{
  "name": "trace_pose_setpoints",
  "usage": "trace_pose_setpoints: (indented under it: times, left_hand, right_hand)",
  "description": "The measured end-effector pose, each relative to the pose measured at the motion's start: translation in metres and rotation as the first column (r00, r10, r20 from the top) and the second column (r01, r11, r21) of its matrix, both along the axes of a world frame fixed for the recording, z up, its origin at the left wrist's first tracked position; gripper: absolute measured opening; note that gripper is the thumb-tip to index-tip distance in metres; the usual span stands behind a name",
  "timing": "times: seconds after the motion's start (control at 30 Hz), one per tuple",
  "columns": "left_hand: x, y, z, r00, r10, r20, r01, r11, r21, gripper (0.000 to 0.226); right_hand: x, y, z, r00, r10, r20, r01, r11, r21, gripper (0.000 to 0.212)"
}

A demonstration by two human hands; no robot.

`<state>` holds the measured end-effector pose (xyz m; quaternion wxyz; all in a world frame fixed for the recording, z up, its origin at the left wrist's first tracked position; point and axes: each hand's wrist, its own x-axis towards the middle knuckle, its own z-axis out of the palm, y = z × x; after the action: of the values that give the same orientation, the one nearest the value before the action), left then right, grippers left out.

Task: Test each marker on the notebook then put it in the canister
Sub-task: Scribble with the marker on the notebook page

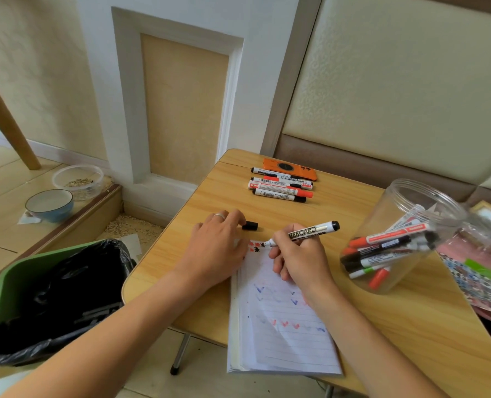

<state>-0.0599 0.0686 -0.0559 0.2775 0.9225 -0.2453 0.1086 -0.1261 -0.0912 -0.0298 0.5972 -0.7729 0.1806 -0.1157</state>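
- Marker (310,232), white-barrelled with a black end and "TEBOARD" readable on its side, is gripped in the right hand (299,258), fingers curled round the barrel, tip touching the top edge of the notebook (281,326).
- Fresh red and black scribbles sit on the page just beside the tip; blue and red tick marks run in rows lower down the lined sheet.
- Left hand (217,245) lies flat with fingers relaxed on the table (204,202) and on the notebook's upper left corner, holding nothing (a ring shows on one finger).
- A loose black cap (250,225) lies on the wood just beyond the left fingertips, touching or nearly touching them.
- A clear plastic canister (396,234) stands tilted toward the camera at the right, near the right hand, with several red, black and green markers already inside.
- Four more markers (280,186) lie side by side at the far edge of the table, the farthest resting against an orange phone (290,168).
- A green bin (6,285) lined with a black bag stands on the floor to the left of the table.
- A blue bowl (49,203) and a clear tub (78,178) sit on the floor beyond it.
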Motion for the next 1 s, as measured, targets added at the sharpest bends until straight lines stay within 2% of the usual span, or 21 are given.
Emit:
trace_pose_setpoints:
  times: [0.17, 0.33, 0.43, 0.6, 1.0]
  left_hand:
    - [0.016, -0.011, -0.001, 1.000, 0.023, 0.016, -0.023, 0.999, 0.021, 0.046]
    - [0.022, -0.015, -0.001, 0.999, 0.024, 0.023, -0.025, 0.998, 0.054, 0.032]
    - [0.021, -0.014, -0.001, 1.000, 0.017, 0.021, -0.017, 1.000, -0.017, 0.019]
    - [0.016, -0.008, 0.001, 0.999, -0.033, 0.034, 0.039, 0.984, -0.174, 0.018]
    - [-0.001, -0.005, 0.007, 0.969, -0.204, 0.138, 0.226, 0.959, -0.172, 0.020]
  right_hand:
    - [-0.001, 0.000, -0.002, 1.000, 0.011, 0.024, -0.011, 1.000, -0.005, 0.012]
    - [-0.003, -0.001, -0.003, 0.998, 0.028, 0.049, -0.028, 1.000, 0.001, 0.012]
    - [-0.004, 0.000, -0.002, 0.997, 0.033, 0.067, -0.034, 0.999, 0.022, 0.008]
    - [-0.005, 0.000, 0.001, 0.992, 0.034, 0.124, -0.045, 0.995, 0.086, 0.015]
    - [-0.008, -0.004, 0.000, 0.975, 0.140, 0.170, -0.151, 0.987, 0.053, 0.016]
